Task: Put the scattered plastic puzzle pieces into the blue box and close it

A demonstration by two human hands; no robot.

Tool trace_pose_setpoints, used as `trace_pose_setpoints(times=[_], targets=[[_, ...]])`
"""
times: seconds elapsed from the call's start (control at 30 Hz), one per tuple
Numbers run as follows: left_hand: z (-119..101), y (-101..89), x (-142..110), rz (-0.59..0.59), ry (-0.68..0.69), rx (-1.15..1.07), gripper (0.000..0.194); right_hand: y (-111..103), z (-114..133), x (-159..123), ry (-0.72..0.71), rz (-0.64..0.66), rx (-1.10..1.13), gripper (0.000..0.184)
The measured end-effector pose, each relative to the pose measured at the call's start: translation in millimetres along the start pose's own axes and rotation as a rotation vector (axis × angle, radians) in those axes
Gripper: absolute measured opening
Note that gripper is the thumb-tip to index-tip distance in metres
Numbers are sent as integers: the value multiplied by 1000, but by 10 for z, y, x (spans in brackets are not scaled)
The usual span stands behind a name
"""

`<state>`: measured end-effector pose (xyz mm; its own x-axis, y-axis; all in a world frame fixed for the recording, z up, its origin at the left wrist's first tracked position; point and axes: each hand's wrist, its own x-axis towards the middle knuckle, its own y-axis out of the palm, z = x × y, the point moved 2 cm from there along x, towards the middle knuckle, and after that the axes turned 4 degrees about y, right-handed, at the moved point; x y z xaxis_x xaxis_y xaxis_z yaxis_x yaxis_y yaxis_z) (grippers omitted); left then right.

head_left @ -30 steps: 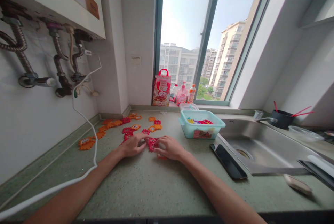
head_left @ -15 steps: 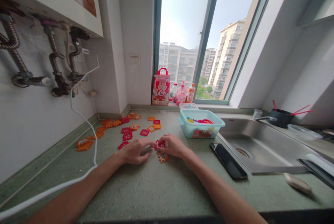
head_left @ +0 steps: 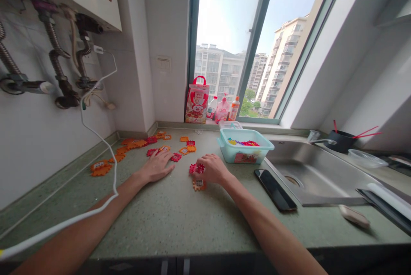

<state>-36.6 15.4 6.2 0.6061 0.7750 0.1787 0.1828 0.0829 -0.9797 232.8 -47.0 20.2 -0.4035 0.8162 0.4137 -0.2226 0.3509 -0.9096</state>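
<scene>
My left hand (head_left: 156, 167) lies with fingers stretched out over several red interlocking plastic tiles, which it partly hides. A red tile (head_left: 176, 157) sits just past its fingertips, and an orange tile (head_left: 165, 149) shows above its knuckles. My right hand (head_left: 212, 169) has its fingers closed on a notched red tile (head_left: 192, 168), partly covered by the fingers. Directly below that one is an orange tile (head_left: 198, 185) with a white grid centre; whether the two are joined I cannot tell.
More orange tiles (head_left: 133, 143) trail along the back left. A light-blue tub (head_left: 248, 158) of coloured pieces stands right of my hands, near a phone (head_left: 275, 190) and a steel sink (head_left: 316, 171). A white cable (head_left: 114, 176) crosses my left forearm.
My left hand has moved away from the right one, up and left, onto the red tiles. My right hand stays at its red tile. The view has shifted slightly.
</scene>
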Motion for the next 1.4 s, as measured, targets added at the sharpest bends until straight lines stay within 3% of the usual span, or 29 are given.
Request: trace_pose_setpoints(times=[0.1,0.2,0.33,0.43,0.5,0.57,0.67,0.8,0.93,1.03,1.1,1.2,1.3,1.4], targets=[[3,-6,2,-36,51,0,52,-188,-153,1,-10,-128,-11,27],[34,47,11,-97,127,-14,46,-486,-533,-62,63,-337,-52,24],[75,142,33,-146,164,-40,44,-821,-1265,-303,386,-698,-125,32],[89,174,47,-135,154,-50,46,-879,-1655,-472,594,-742,-154,38],[89,163,49,-129,155,-49,48,-869,-1743,-527,651,-713,-177,38],[76,132,41,-122,166,-48,48,-856,-1700,-532,648,-712,-198,35],[25,78,11,-96,195,-55,47,-800,-1454,-451,535,-707,-183,28],[-49,16,-15,-66,236,-62,48,-507,-907,-235,219,-480,-26,27],[82,-92,-5,-152,52,26,48,-96,-300,-57,-106,-196,97,41],[286,-187,-32,-154,-134,145,49,128,-10,16,-262,-53,146,54],[392,-227,-65,-112,-183,184,49,236,29,44,-256,24,200,56],[452,-242,-107,-31,-197,184,49,339,-136,47,-121,65,269,48],[409,-249,-127,3,-203,188,44,357,-408,12,12,38,358,26],[299,-276,-131,-39,-160,180,29,333,-586,-21,78,59,478,6]])
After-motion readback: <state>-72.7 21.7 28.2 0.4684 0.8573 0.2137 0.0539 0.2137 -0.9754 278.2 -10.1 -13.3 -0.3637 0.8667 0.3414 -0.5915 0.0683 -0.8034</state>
